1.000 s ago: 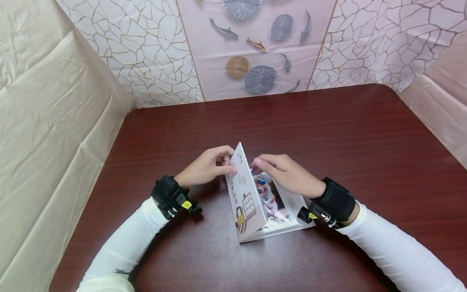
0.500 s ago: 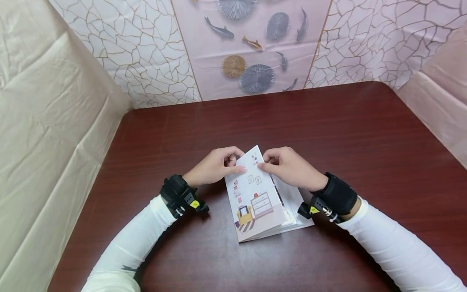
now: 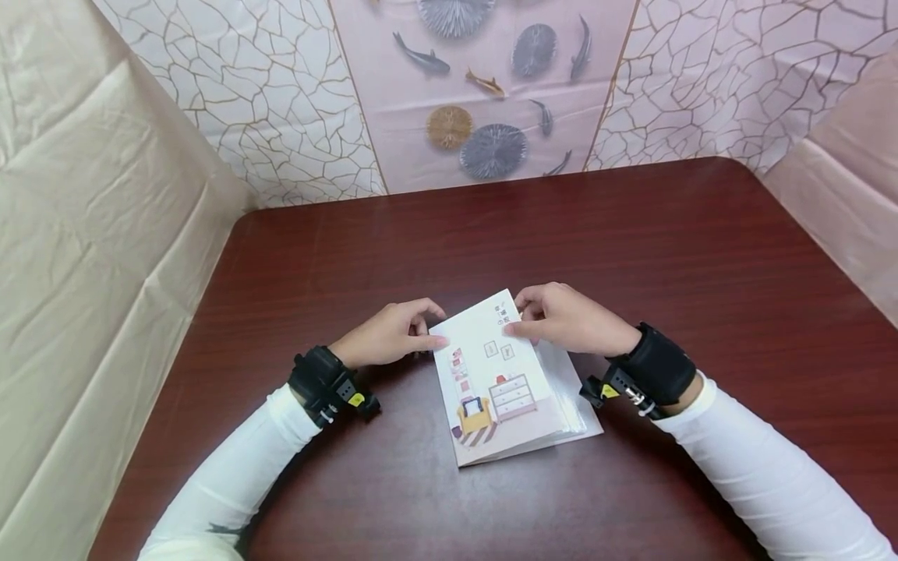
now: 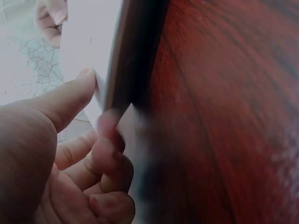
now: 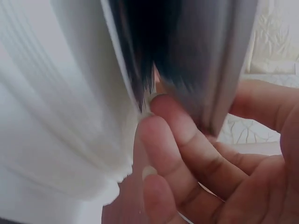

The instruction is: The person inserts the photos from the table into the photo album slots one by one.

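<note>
A photo album [image 3: 484, 401] lies at a slant on the table, its white cover printed with a drawn dresser and a yellow armchair. The cover is partly raised, and glossy sleeves [image 3: 567, 389] show along its right side. My left hand [image 3: 382, 336] pinches the top left corner by the spine, thumb on the cover and fingers beneath, as the left wrist view shows. With thumb in front and fingers behind, my right hand [image 3: 571, 323] holds the cover's free edge near its top. In the right wrist view, its curled fingers [image 5: 161, 140] reach between the cover and the fanned white pages [image 5: 56, 107].
The dark red-brown table [image 3: 337, 265] extends around the album. A patterned cloth [image 3: 491, 93] hangs beyond the far edge, and beige cloth [image 3: 91, 257] hangs along the left side. Black straps [image 3: 652, 370] with small cameras are on both wrists.
The cover has swung from nearly upright down to the right, hiding the photo inside. My right hand has taken its free edge. My left hand has shifted slightly toward me at the spine corner.
</note>
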Demonstrator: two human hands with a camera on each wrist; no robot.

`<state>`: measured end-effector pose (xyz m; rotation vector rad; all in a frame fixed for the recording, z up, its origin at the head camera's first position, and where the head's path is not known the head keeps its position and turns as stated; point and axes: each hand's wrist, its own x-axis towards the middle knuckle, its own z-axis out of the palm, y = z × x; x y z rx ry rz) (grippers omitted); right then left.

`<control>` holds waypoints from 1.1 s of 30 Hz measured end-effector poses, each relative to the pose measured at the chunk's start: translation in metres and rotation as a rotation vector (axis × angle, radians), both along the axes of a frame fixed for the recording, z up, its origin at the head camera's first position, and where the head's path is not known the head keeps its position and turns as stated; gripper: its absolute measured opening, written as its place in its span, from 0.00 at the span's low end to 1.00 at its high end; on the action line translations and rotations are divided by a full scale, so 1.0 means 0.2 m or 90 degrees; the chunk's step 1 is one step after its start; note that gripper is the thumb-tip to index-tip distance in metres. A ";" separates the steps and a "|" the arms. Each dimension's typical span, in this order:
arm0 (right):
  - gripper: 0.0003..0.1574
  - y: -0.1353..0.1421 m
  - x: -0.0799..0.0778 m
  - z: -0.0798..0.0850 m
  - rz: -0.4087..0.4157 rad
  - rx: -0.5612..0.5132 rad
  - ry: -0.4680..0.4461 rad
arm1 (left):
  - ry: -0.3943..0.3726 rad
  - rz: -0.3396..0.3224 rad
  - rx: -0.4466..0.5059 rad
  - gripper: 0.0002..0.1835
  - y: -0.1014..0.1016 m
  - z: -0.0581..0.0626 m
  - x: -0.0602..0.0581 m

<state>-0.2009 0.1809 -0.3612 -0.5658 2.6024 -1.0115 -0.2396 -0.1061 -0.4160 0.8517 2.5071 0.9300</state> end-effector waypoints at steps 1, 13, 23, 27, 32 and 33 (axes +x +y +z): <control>0.19 0.01 -0.01 0.00 0.003 0.006 0.001 | -0.010 -0.003 0.004 0.26 0.00 0.00 0.00; 0.44 0.03 -0.05 -0.05 -0.022 0.103 0.014 | -0.074 -0.035 0.130 0.24 0.01 0.00 0.00; 0.35 0.04 -0.03 -0.05 -0.052 0.225 0.086 | -0.065 -0.067 0.187 0.30 0.05 0.01 0.00; 0.37 0.05 -0.02 -0.05 -0.066 0.277 0.095 | -0.064 -0.069 0.176 0.34 0.06 0.01 0.00; 0.39 0.05 -0.03 -0.06 -0.063 0.271 0.082 | -0.066 -0.066 0.185 0.34 0.07 0.00 0.00; 0.39 0.05 -0.04 -0.06 -0.063 0.263 0.079 | -0.065 -0.066 0.190 0.33 0.07 0.00 0.00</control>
